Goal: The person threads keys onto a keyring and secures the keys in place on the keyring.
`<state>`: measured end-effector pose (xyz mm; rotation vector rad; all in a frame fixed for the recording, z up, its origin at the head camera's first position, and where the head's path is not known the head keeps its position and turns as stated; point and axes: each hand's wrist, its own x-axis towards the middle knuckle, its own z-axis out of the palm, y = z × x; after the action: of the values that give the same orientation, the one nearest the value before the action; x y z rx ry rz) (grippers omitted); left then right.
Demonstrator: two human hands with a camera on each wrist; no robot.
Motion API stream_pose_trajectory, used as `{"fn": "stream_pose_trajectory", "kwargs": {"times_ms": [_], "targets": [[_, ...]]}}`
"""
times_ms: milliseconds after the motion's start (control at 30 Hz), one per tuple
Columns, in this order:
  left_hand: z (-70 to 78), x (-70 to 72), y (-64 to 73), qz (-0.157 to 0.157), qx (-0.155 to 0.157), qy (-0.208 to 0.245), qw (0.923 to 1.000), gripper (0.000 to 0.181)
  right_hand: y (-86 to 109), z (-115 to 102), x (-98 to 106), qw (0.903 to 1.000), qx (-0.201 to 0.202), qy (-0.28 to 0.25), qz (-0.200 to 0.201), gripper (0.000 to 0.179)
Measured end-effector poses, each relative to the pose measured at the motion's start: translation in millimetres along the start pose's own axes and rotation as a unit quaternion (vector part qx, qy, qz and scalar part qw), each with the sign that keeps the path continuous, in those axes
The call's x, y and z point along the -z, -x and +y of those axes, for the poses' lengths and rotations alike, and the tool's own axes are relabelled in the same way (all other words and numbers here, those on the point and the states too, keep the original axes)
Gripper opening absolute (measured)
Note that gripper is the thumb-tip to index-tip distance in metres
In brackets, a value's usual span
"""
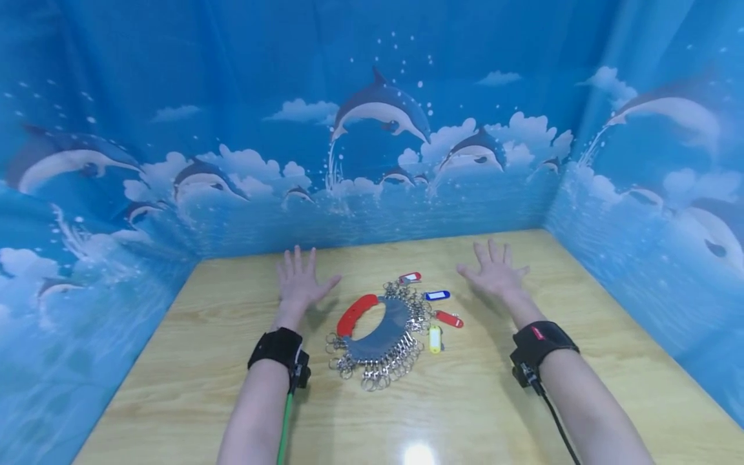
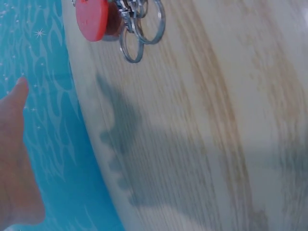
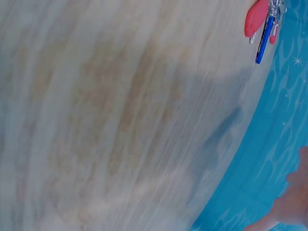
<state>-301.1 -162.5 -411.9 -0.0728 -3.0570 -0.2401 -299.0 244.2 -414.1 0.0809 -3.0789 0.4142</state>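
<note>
On the table lies a key ring holder, a grey curved plate point(image 1: 380, 332) with a red handle point(image 1: 356, 315) and many metal clips and split rings around its outer edge. Key tags hang along its right side: a red one point(image 1: 409, 278) at the top, a blue one point(image 1: 438, 295), a second red one point(image 1: 449, 319) and a yellow one point(image 1: 434, 340). My left hand point(image 1: 301, 284) is spread with straight fingers, left of the red handle. To the right of the tags, my right hand point(image 1: 496, 272) is likewise spread. Neither hand touches anything; their shadows fall on the wood.
The light wooden table point(image 1: 192, 361) is bounded at the back and sides by a blue curtain point(image 1: 261, 213) printed with dolphins. Black straps with cameras sit on both wrists; a green cable point(image 1: 285, 426) trails from the left, a black cable point(image 1: 558, 420) from the right.
</note>
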Motion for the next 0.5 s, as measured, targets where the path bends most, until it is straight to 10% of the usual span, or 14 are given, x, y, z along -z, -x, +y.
{"fn": "stream_pose_trajectory", "kwargs": {"times_ms": [500], "targets": [[-8.7, -5.2, 7.5, -0.010, 0.031, 0.042, 0.9986, 0.102, 5.6, -25.3, -11.8, 0.9998, 0.013, 0.009, -0.008, 0.090]]}}
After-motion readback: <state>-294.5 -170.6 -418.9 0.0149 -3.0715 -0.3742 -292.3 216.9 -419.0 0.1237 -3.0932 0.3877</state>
